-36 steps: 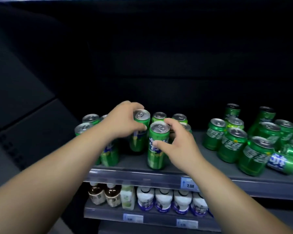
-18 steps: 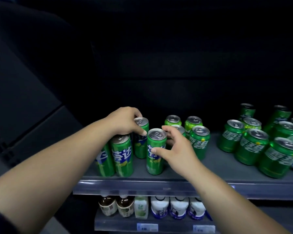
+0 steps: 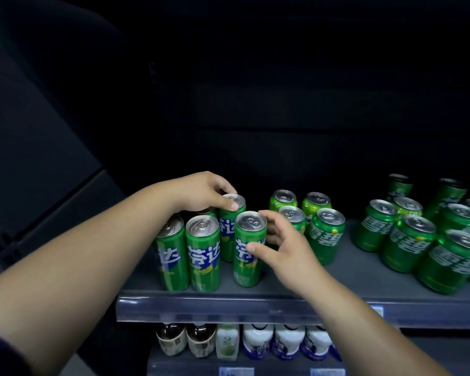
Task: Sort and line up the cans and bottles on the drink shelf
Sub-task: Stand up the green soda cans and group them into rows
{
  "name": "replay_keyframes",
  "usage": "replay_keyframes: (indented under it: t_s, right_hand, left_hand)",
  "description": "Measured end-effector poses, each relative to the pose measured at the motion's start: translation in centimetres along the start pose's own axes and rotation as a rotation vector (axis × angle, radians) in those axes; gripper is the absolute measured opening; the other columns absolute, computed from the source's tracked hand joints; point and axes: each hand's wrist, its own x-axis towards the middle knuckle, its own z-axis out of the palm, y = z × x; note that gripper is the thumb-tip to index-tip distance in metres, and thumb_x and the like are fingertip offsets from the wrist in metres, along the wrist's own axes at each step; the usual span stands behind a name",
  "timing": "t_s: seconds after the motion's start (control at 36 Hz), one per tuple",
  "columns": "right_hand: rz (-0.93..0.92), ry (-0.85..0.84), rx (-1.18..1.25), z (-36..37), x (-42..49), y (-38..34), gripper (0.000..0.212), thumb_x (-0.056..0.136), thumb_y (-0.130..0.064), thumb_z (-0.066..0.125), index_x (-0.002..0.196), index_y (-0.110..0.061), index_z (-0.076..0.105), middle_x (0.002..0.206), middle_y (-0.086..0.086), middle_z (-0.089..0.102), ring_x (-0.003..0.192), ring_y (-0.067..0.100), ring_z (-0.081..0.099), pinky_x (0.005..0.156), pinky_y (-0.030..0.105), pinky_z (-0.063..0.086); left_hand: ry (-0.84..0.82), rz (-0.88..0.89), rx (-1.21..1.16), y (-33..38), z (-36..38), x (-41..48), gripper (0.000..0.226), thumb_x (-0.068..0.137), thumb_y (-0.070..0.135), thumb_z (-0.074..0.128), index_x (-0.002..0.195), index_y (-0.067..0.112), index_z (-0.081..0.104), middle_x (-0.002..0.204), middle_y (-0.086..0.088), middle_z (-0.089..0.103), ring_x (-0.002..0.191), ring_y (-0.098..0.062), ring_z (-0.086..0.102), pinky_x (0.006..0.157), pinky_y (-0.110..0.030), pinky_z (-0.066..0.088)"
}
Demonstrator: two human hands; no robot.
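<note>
Tall slim green cans stand at the left of the grey drink shelf (image 3: 350, 283). My left hand (image 3: 201, 192) grips the rim of a tall can in the second row (image 3: 229, 234). My right hand (image 3: 280, 245) curls round the front tall can (image 3: 248, 263), thumb on its label and fingers behind it. Two more tall cans (image 3: 202, 256) stand side by side to the left at the shelf front. Shorter green cans (image 3: 326, 240) form a small group just right of my right hand.
A loose cluster of short green cans (image 3: 407, 245) crowds the right end of the shelf, some leaning. Bare shelf lies between the two short-can groups. Below, a lower shelf holds brown bottles (image 3: 185, 339) and white bottles (image 3: 285, 341).
The view has shifted left, so the cans sit further right in frame. Both hands stay on their tall cans, and the front can stands a little nearer the two cans on the left.
</note>
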Motion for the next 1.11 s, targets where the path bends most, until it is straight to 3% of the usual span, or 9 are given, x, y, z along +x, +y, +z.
replay_keyframes:
  t_s: [0.08,0.22,0.42,0.47,0.58,0.67,0.83,0.97,1.11]
  right_hand:
    - [-0.012,-0.007,0.004,0.7,0.1,-0.3,0.058,0.084,-0.02,0.081,0.113,-0.06,0.051,0.112,-0.033,0.065,0.109,-0.003,0.063,0.097,0.035,0.054]
    - [-0.017,0.001,0.015,2.0,0.3,-0.5,0.062,0.084,-0.02,0.08,0.118,-0.062,0.05,0.117,-0.029,0.066,0.114,-0.001,0.063,0.099,0.035,0.053]
    - [0.03,-0.038,0.021,2.8,-0.1,-0.3,0.061,0.08,-0.012,0.083,0.131,-0.031,0.056,0.125,-0.012,0.064,0.115,0.004,0.06,0.082,0.006,0.048]
    - [0.031,-0.031,0.023,2.8,-0.1,-0.4,0.06,0.08,-0.01,0.082,0.131,-0.026,0.056,0.125,-0.011,0.064,0.114,0.003,0.06,0.08,0.004,0.046]
    - [0.04,-0.034,0.063,3.0,-0.5,-0.5,0.058,0.082,-0.007,0.08,0.131,-0.026,0.055,0.122,-0.011,0.064,0.105,-0.008,0.061,0.081,0.01,0.051]
    - [0.033,-0.027,0.073,3.0,-0.6,-0.7,0.056,0.084,-0.005,0.079,0.129,-0.027,0.054,0.121,-0.01,0.064,0.099,-0.016,0.059,0.075,0.006,0.049]
    - [0.015,-0.02,0.012,2.9,-0.4,-0.8,0.054,0.084,-0.014,0.08,0.118,-0.046,0.053,0.113,-0.016,0.069,0.101,-0.009,0.062,0.083,0.015,0.051]
    - [0.012,-0.008,-0.01,2.9,-0.7,-0.8,0.054,0.083,-0.019,0.081,0.123,-0.043,0.053,0.114,-0.016,0.069,0.101,-0.006,0.062,0.09,0.025,0.053]
    - [0.014,0.009,0.005,3.1,-1.1,-0.8,0.055,0.084,-0.02,0.08,0.121,-0.049,0.053,0.114,-0.018,0.069,0.104,-0.004,0.063,0.094,0.03,0.054]
  left_hand:
    - [-0.006,0.015,0.012,0.0,0.0,0.1,0.028,0.08,0.04,0.079,0.105,0.029,0.073,0.1,0.009,0.075,0.098,-0.01,0.069,0.097,-0.038,0.053]
    - [0.006,0.029,0.025,-0.1,0.5,-0.1,0.024,0.094,0.042,0.063,0.115,0.033,0.071,0.106,0.015,0.073,0.101,-0.003,0.066,0.099,-0.032,0.05]
    - [0.05,0.008,0.036,-0.5,0.6,0.1,0.017,0.096,0.037,0.062,0.108,0.031,0.073,0.1,0.013,0.075,0.097,-0.007,0.068,0.097,-0.036,0.052]
    - [0.05,-0.003,0.03,-0.5,0.6,0.1,0.017,0.096,0.036,0.062,0.108,0.031,0.073,0.099,0.012,0.075,0.097,-0.008,0.069,0.097,-0.037,0.052]
    - [0.058,-0.002,0.004,-0.4,0.8,0.1,0.017,0.096,0.034,0.061,0.108,0.03,0.073,0.1,0.011,0.075,0.098,-0.008,0.068,0.098,-0.035,0.052]
    - [0.077,0.018,-0.029,-0.4,0.8,-0.2,0.019,0.096,0.035,0.061,0.11,0.03,0.073,0.101,0.013,0.074,0.098,-0.005,0.067,0.096,-0.031,0.051]
    - [0.057,0.028,0.015,-0.5,0.5,-0.4,0.018,0.096,0.036,0.061,0.109,0.032,0.073,0.1,0.014,0.074,0.097,-0.006,0.068,0.093,-0.03,0.052]
    - [0.056,-0.014,0.09,-0.1,0.5,-0.1,0.018,0.098,0.036,0.058,0.104,0.027,0.071,0.098,0.007,0.073,0.094,-0.014,0.068,0.088,-0.033,0.052]
    - [0.014,-0.004,0.144,0.0,0.9,0.2,0.023,0.1,0.041,0.051,0.11,0.028,0.068,0.103,0.009,0.071,0.1,-0.012,0.065,0.094,-0.035,0.051]
